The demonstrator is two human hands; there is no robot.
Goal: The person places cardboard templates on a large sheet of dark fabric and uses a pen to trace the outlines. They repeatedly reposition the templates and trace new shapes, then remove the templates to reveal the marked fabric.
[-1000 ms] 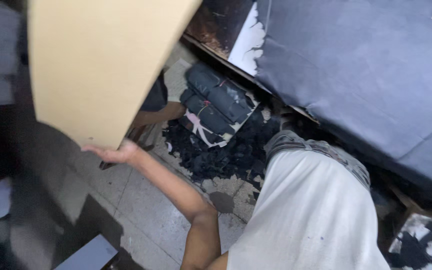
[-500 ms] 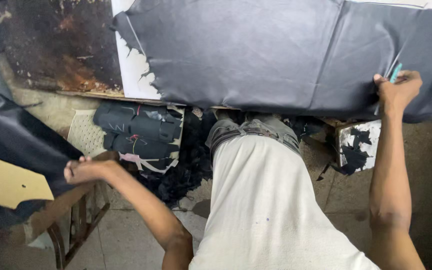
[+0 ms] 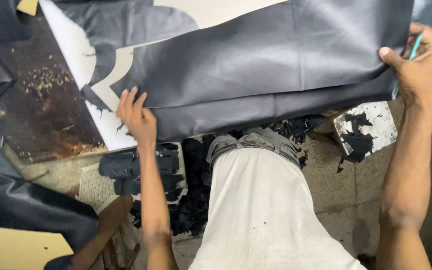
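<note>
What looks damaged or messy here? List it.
The worn tabletop left of the left hand is rust-brown, stained and flaking. Black offcuts litter the floor under the dark leather sheet. The right hand grips that sheet's far corner, alongside a thin teal tool.

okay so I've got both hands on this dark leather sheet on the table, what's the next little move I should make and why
Probably draw the dark leather sheet taut and smooth it flat. Your left hand rests flat on its near-left edge, and your right hand, which also has a thin teal tool in its grip, pinches the far-right corner. The near edge is folded over in a long crease, so the sheet is not lying flat.
</note>
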